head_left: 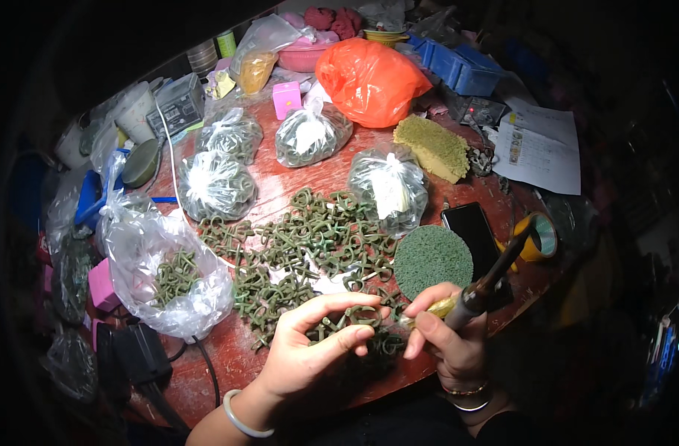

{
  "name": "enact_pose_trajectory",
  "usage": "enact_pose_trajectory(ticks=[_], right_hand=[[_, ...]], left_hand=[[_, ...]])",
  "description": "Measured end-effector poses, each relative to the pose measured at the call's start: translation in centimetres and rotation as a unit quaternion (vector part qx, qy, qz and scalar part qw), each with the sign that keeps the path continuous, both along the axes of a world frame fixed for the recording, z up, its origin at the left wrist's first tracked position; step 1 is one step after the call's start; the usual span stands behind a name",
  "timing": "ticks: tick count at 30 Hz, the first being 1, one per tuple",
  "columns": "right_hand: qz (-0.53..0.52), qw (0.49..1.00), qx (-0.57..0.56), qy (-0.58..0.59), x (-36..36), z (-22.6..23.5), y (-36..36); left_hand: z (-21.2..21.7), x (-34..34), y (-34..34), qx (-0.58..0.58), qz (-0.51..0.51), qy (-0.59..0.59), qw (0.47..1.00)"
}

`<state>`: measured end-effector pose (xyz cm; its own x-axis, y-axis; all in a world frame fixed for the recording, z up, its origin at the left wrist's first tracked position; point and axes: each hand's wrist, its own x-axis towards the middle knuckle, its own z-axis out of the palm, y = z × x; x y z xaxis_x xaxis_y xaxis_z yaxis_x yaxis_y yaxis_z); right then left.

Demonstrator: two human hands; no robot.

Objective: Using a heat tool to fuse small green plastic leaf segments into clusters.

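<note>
Two hands [310,338], one tool [498,275], four tied clear bags [311,137], one orange bag [371,83], one phone [475,232], one tape roll [549,236], one yellow sponge [431,147]; pink boxes [286,100] two, maybe three, dim from where I stand.

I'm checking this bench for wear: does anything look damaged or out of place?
The red tabletop looks worn, with pale scuffs across its surface. The yellow sponge-like block has ragged edges, as if crumbling. Green ring pieces lie loose in a spread-out heap, though that could simply be work in hand.

pale bangle [240,425], thin bracelets [472,408], dark sleeve [504,429]
</note>
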<state>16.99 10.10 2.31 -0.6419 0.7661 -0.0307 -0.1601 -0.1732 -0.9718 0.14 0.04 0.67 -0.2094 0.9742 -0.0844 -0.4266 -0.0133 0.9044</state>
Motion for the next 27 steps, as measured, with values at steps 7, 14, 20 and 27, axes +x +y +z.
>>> enact_pose_trajectory(ticks=[7,14,20,27], right_hand=[[-0.005,1.0,0.025,-0.012,-0.5,-0.6,-0.1],[0.027,0.997,0.04,0.062,0.1,-1.1,0.2],[0.01,0.98,0.194,0.038,-0.2,-2.1,0.0],[0.038,0.983,0.171,0.045,-0.1,-2.7,0.1]], left_hand=[[0.0,0.0,-0.1,-0.018,0.006,-0.013,1.0],[0.3,0.0,-0.1,-0.027,-0.002,-0.126,0.992],[0.3,0.1,0.1,-0.035,0.009,-0.164,0.986],[0.2,0.1,0.1,-0.029,0.006,-0.188,0.982]])
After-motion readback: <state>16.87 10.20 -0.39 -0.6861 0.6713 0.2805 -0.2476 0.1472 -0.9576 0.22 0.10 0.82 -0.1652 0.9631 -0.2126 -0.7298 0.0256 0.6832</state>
